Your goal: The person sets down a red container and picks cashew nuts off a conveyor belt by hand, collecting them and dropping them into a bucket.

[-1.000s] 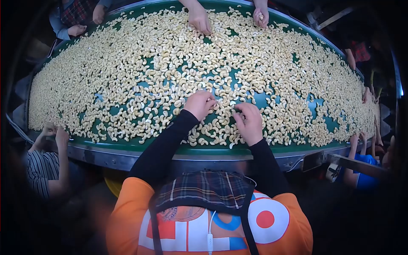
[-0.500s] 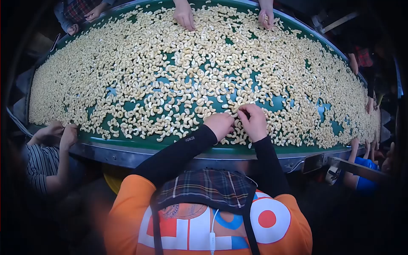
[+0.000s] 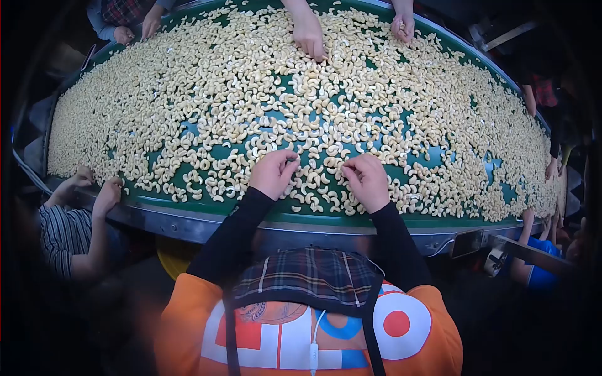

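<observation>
Pale cashew nuts (image 3: 241, 128) lie in a loose layer on a green conveyor belt (image 3: 295, 219). My left hand (image 3: 272, 174) is over the near part of the belt, its thumb and index finger pinched together. Whatever is between those fingertips, if anything, is too small to make out. To its right, my right hand (image 3: 368, 183) also hovers low among the cashews with thumb and index finger drawn together. I cannot tell whether a nut sits in that pinch. The two hands are apart, with cashews on the belt between them.
A metal rail (image 3: 182, 227) edges the belt on my side. Across from me, another person's hand (image 3: 308, 36) reaches onto the nuts, with a second hand (image 3: 403, 28) to its right. A person in a striped sleeve (image 3: 64, 238) works at the left. A yellow container (image 3: 172, 258) stands below the rail.
My left hand has moved left, away from my right hand, which stays nearly in place. The opposite person's hand has shifted right and nearer. The whole view has shifted slightly.
</observation>
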### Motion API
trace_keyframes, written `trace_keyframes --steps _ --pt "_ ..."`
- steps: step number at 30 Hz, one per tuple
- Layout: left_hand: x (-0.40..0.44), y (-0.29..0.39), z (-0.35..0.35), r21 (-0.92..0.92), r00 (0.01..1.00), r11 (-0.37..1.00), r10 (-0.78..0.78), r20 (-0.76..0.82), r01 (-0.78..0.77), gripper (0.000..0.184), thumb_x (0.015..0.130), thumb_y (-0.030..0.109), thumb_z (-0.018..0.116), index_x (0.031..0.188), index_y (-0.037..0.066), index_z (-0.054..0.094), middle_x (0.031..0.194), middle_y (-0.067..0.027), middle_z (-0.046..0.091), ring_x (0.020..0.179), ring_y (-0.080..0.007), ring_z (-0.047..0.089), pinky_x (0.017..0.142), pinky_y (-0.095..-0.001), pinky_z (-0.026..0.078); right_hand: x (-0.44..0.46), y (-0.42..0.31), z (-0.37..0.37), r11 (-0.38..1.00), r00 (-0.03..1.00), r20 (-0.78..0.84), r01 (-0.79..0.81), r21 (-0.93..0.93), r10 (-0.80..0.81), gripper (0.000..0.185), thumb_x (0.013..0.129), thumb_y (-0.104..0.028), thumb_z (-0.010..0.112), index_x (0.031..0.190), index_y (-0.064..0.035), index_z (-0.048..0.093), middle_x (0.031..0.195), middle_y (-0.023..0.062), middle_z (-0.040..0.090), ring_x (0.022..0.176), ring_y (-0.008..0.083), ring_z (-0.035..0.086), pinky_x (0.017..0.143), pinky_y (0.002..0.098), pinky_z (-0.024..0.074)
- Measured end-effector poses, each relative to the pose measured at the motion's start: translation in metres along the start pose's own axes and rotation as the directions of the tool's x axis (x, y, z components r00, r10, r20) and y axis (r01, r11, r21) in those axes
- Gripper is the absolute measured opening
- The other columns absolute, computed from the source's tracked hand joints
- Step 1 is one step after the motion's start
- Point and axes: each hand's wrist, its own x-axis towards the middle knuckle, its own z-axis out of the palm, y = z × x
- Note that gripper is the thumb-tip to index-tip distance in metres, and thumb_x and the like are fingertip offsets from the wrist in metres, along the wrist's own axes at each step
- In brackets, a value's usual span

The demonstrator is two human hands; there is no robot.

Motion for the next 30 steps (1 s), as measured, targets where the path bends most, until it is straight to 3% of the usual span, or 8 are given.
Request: trace_keyframes --steps 4,9,14,17,20,23,26,30 --pt "0.020 -0.008 0.007 0.244 0.937 0.922 0.334 -0.100 -0.302 0.015 0.081 0.018 0.063 0.082 0.003 0.063 0.067 -0.0028 0.056 0.052 -0.0096 0.050 0.051 -0.0238 0.041 0.031 -0.020 0.029 0.989 0.989 0.025 0.145 -0.001 -0.145 0.011 0.071 -0.012 0.069 0.077 -0.0057 0.062 0.071 0.0056 0.055 0.071 0.0248 0.053 0.065 0.0341 0.0428" --pt "0.023 -0.008 -0.008 0.313 0.971 0.923 0.181 0.156 -0.222 0.015 0.081 0.020 0.065 0.082 0.005 0.063 0.066 -0.0024 0.056 0.050 -0.0080 0.050 0.049 -0.0247 0.042 0.036 -0.029 0.046 0.990 0.980 0.183 0.103 -0.093 -0.085 0.014 0.071 -0.013 0.069 0.079 -0.0056 0.061 0.071 0.0057 0.055 0.073 0.0250 0.053 0.067 0.0356 0.0432" --pt "0.003 -0.018 -0.014 -0.190 0.918 0.972 -0.050 0.393 0.135 0.021 0.084 0.028 0.061 0.088 0.007 0.061 0.070 -0.0021 0.058 0.054 -0.0110 0.053 0.050 -0.0241 0.042 0.029 -0.030 0.042 0.993 0.951 0.308 0.019 -0.115 0.018 0.017 0.071 -0.016 0.069 0.082 -0.0072 0.061 0.074 0.0072 0.056 0.075 0.0260 0.055 0.067 0.0368 0.0437" --pt "-0.003 -0.029 -0.007 -0.568 0.913 0.752 -0.106 0.395 0.333 0.023 0.088 0.031 0.059 0.092 0.008 0.061 0.070 0.0010 0.058 0.050 -0.0062 0.049 0.044 -0.0197 0.037 0.023 -0.049 0.047 0.989 0.954 0.288 -0.109 0.097 0.077 0.016 0.071 -0.015 0.069 0.081 -0.0068 0.060 0.073 0.0072 0.056 0.075 0.0261 0.055 0.066 0.0361 0.0439" --pt "-0.006 -0.008 -0.016 -0.708 0.729 0.175 -0.182 0.660 0.684 0.022 0.093 0.027 0.051 0.097 0.007 0.056 0.069 0.0016 0.055 0.048 -0.0047 0.044 0.043 -0.0160 0.033 0.023 -0.062 0.052 0.957 0.963 0.241 -0.176 0.229 0.120 0.014 0.071 -0.014 0.069 0.079 -0.0063 0.060 0.072 0.0069 0.055 0.074 0.0258 0.055 0.065 0.0353 0.0440" --pt "-0.005 -0.038 -0.010 -0.699 0.722 0.197 -0.079 0.688 0.688 0.022 0.094 0.026 0.048 0.098 0.006 0.055 0.069 0.0005 0.054 0.049 -0.0057 0.047 0.043 -0.0170 0.035 0.023 -0.065 0.059 0.941 0.979 0.146 -0.177 0.290 0.139 0.012 0.073 -0.013 0.068 0.078 -0.0058 0.059 0.071 0.0066 0.054 0.073 0.0250 0.054 0.064 0.0344 0.0440" --pt "-0.009 -0.054 -0.025 -0.710 0.734 0.226 -0.041 0.678 0.667 0.022 0.095 0.025 0.046 0.098 0.005 0.054 0.068 -0.0001 0.053 0.051 -0.0065 0.049 0.044 -0.0179 0.036 0.019 -0.045 0.064 0.978 0.992 0.109 0.084 -0.193 -0.063 0.012 0.075 -0.011 0.066 0.083 -0.0047 0.059 0.075 0.0067 0.057 0.076 0.0249 0.055 0.066 0.0329 0.0446" --pt "-0.024 -0.063 -0.047 -0.740 0.771 0.229 -0.100 0.629 0.633 0.023 0.096 0.025 0.045 0.097 0.005 0.054 0.068 0.0003 0.052 0.052 -0.0069 0.050 0.044 -0.0188 0.037 0.011 -0.067 0.073 0.963 0.960 0.277 0.025 -0.268 0.052 0.016 0.075 -0.011 0.066 0.089 -0.0046 0.060 0.081 0.0071 0.059 0.078 0.0254 0.056 0.069 0.0338 0.0449"
